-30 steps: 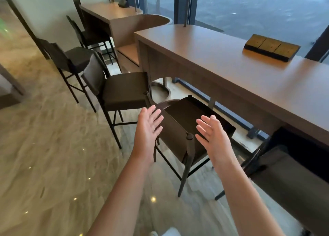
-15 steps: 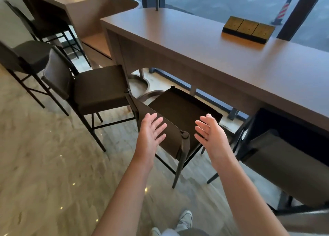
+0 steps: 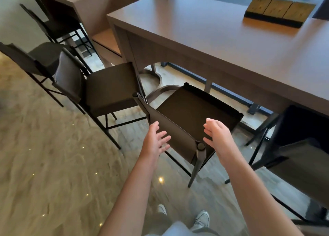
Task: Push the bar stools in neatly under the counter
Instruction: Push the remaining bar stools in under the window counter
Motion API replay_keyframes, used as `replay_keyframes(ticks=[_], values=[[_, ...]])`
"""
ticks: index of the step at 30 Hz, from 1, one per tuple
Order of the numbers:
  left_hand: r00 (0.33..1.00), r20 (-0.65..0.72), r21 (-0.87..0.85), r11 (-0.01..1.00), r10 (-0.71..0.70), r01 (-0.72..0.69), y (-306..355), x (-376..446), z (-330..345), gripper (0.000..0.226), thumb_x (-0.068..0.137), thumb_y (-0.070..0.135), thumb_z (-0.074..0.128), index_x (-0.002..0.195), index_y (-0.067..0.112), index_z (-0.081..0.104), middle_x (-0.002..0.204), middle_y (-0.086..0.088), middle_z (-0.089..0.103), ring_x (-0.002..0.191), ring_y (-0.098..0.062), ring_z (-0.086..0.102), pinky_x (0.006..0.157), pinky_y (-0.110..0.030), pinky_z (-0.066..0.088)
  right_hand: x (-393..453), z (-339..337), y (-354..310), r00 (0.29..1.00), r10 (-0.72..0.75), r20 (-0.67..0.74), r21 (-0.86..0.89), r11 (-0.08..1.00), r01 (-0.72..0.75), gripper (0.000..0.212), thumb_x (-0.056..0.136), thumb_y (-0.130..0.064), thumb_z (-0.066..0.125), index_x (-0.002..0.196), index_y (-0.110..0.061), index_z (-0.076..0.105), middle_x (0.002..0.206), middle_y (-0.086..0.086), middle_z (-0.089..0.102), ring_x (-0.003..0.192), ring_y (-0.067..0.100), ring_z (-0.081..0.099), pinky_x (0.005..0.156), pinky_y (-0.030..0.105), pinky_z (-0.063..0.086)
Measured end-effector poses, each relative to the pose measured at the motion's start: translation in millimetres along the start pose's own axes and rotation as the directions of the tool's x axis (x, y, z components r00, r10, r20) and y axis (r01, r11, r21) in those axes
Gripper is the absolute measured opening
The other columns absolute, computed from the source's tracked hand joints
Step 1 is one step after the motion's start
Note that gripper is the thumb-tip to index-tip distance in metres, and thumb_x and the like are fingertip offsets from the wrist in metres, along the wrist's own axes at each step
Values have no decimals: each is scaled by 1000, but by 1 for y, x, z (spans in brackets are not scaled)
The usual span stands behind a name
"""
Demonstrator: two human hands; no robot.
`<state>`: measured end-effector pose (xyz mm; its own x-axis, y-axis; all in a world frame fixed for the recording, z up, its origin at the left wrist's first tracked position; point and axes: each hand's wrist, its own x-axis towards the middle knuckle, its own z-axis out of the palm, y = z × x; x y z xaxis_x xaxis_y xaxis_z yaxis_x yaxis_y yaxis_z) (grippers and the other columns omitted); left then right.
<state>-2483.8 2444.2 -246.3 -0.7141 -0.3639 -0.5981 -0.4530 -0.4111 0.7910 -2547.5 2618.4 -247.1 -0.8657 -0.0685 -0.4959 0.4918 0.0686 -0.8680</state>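
A dark bar stool (image 3: 192,109) with a low backrest stands angled in front of the brown counter (image 3: 222,45), its seat partly under the counter edge. My left hand (image 3: 155,140) hovers with fingers spread at the outer face of the backrest, near its middle. My right hand (image 3: 216,134) is on the seat side of the backrest, by its right post, fingers relaxed and slightly bent. Neither hand grips the stool. A second stool (image 3: 99,89) stands to the left, out from the counter. A third stool (image 3: 300,155) is at the right, partly under the counter.
Two more stools (image 3: 44,56) stand farther left by a lower wooden desk (image 3: 85,6). A block of wooden squares (image 3: 277,11) lies on the counter. My shoes (image 3: 201,218) are on the shiny patterned floor just behind the stool. Window glass runs behind the counter.
I have stepped closer and the view tilted down. Both hands have moved forward to the backrest of the middle stool, the right one now past its top edge.
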Motion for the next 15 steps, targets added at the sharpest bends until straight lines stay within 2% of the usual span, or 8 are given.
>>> replay_keyframes(ticks=[5,7,9,12,15], values=[[995,41,37,995,-91,90,8,42,3,55,104,45,45,151,18,40,144,-12,54,117,-28,65,95,-45,56,23,-4,12,991,60,-120,-49,997,-67,48,102,-39,51,144,-15,47,132,1,55,113,16,54,95,34,47],[990,77,81,990,-119,113,14,58,2,51,102,46,48,147,23,42,144,-12,52,118,-30,63,94,-47,57,29,0,16,977,94,-189,-69,992,-109,48,101,-38,52,143,-15,48,133,2,56,113,17,54,99,38,48],[983,110,114,984,-147,135,17,75,-1,42,100,47,53,135,25,46,142,-10,52,115,-30,64,93,-49,58,32,7,25,954,130,-270,-79,985,-156,49,100,-37,53,143,-14,49,136,4,55,120,20,53,106,45,47],[969,149,148,973,-199,177,20,100,-4,53,94,48,61,137,21,49,138,-12,55,112,-31,65,88,-53,60,30,21,43,913,186,-363,-53,974,-219,50,99,-36,56,143,-14,48,138,5,55,124,24,53,107,48,46],[965,138,167,966,-222,198,19,114,-7,46,93,41,65,131,18,52,128,-14,56,108,-31,67,84,-53,61,24,31,63,873,296,-389,77,954,-289,47,97,-39,59,133,-10,54,125,6,59,102,18,59,101,46,52]])
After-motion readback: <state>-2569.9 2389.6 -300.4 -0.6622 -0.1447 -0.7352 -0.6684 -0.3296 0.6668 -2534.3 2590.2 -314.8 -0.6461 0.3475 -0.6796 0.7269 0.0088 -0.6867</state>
